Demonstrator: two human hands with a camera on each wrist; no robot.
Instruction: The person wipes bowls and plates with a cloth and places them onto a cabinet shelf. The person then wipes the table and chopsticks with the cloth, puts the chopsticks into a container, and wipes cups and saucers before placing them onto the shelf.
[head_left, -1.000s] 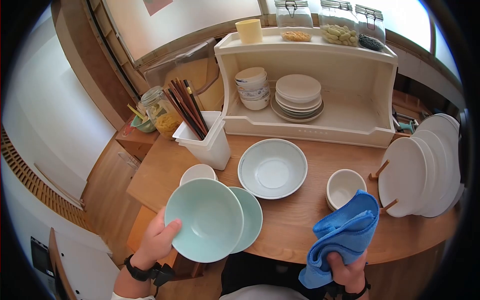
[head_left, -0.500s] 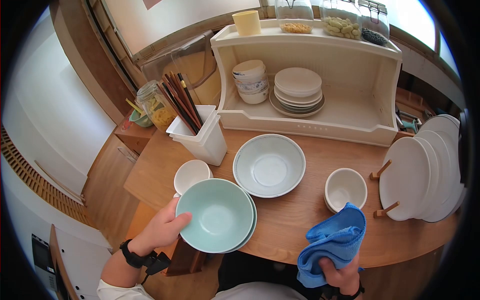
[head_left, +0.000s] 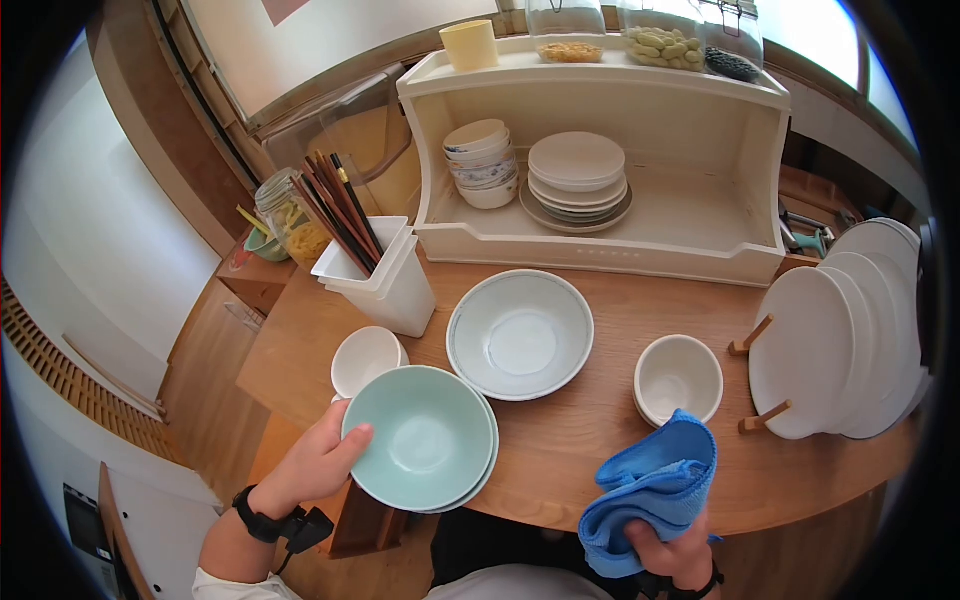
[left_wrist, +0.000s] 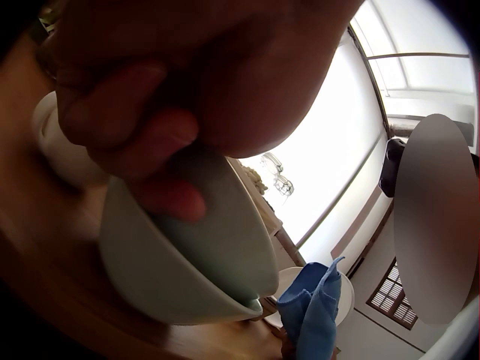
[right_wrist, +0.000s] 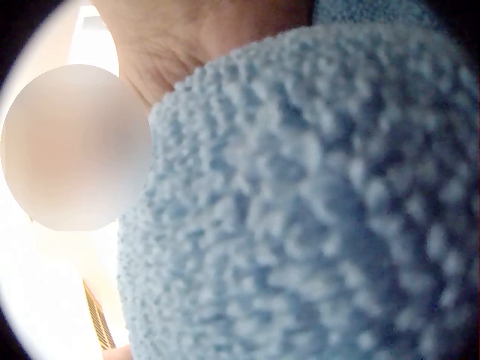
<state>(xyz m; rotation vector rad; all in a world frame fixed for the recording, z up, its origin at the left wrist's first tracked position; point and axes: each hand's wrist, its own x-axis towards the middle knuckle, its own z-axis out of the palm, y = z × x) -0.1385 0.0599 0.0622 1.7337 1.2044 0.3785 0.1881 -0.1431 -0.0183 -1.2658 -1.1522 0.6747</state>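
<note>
My left hand [head_left: 316,454] grips a pale green bowl [head_left: 420,438] by its left rim, thumb over the edge inside. This bowl sits in a second pale green bowl [head_left: 487,470], whose rim shows as a crescent at the lower right. In the left wrist view my fingertips [left_wrist: 180,199] lie along the outer side of the upper bowl, over the lower bowl's wall [left_wrist: 146,262]. My right hand [head_left: 672,547] holds a bunched blue cloth [head_left: 650,490] at the table's front edge. The cloth fills most of the right wrist view.
A wide white bowl [head_left: 520,335] stands mid-table, white cups [head_left: 368,362] at left, small stacked white bowls [head_left: 680,380] at right. Behind are a chopstick holder [head_left: 385,290] and a cream shelf [head_left: 600,250] with dishes. Plates [head_left: 805,350] stand in a wooden rack at right.
The held green bowl has moved right and settled into the other green bowl, which now mostly hides beneath it. The right hand still holds the cloth, slightly further left in view.
</note>
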